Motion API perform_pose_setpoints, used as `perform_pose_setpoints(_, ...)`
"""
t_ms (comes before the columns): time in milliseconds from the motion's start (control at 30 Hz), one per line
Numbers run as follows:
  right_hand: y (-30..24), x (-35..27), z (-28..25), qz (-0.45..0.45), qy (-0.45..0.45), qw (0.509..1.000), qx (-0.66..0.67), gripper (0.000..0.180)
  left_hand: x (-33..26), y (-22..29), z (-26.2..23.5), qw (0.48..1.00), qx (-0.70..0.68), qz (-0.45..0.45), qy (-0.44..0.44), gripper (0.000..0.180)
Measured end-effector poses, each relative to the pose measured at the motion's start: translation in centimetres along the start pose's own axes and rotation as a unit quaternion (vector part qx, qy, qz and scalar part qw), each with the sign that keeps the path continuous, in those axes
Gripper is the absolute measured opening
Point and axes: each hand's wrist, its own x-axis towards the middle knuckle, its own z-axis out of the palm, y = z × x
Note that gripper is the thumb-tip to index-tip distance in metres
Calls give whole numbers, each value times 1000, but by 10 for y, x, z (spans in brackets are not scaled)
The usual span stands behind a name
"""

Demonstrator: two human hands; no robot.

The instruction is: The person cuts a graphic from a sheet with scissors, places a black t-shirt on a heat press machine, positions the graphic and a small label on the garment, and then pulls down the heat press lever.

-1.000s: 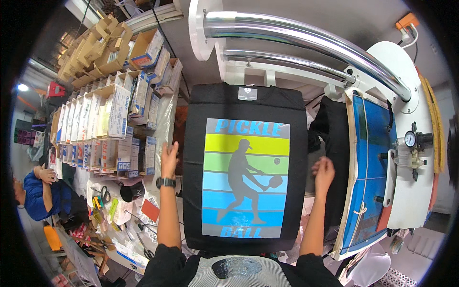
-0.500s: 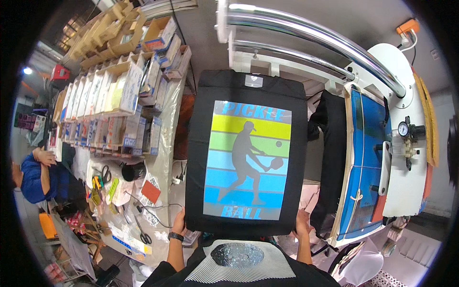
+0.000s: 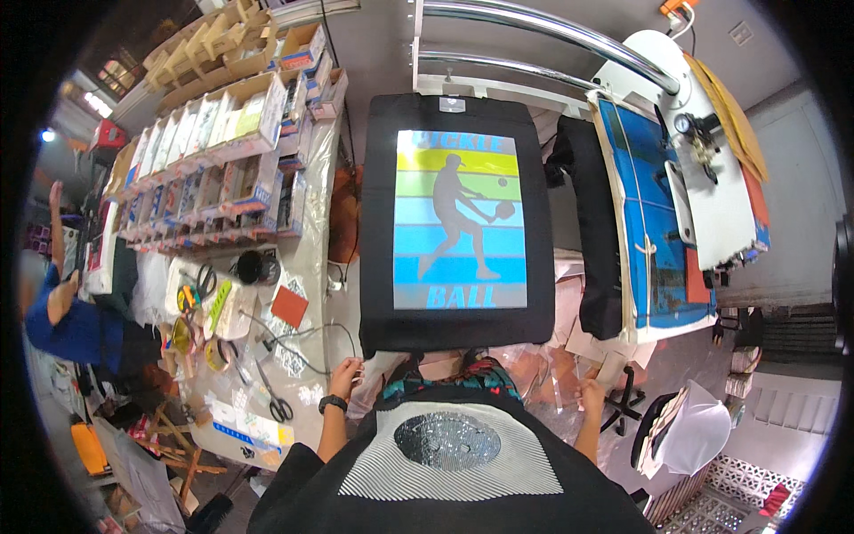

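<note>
Near the middle of the frame, a black shirt (image 3: 452, 222) lies flat, with a picture of a gray player with a paddle over yellow, green and blue stripes. Low and left of middle, the left hand (image 3: 345, 376) is just beside the shirt's bottom corner. Its fingers are bent, but one cannot tell if they pinch the cloth. Low and right of middle, the right hand (image 3: 589, 392) is apart from the shirt; its fingers are too small to tell. Boxes (image 3: 213, 125) fill the upper left. Scissors (image 3: 279, 408) lie at the lower left.
</note>
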Motion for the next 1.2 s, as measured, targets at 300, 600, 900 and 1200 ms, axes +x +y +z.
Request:
perform_pose_setpoints(300, -166, 16, -128, -407, 463, 787, -10, 33, -53, -173, 28, 934, 335, 11, 121, 25)
perform_pose_setpoints(600, -255, -67, -13, -763, 217, 603, -78, 13, -91, -153, 46, 805, 483, 222, 263, 30)
perform_pose_setpoints(900, -186, -99, 175, -695, -67, 671, -247, 29, -102, 103, 140, 650, 354, 646, 190, 21)
perform_pose_setpoints(1200, -179, -85, 191, -664, -36, 662, -346, 45, -49, 132, 149, 606, 450, 643, 127, 33)
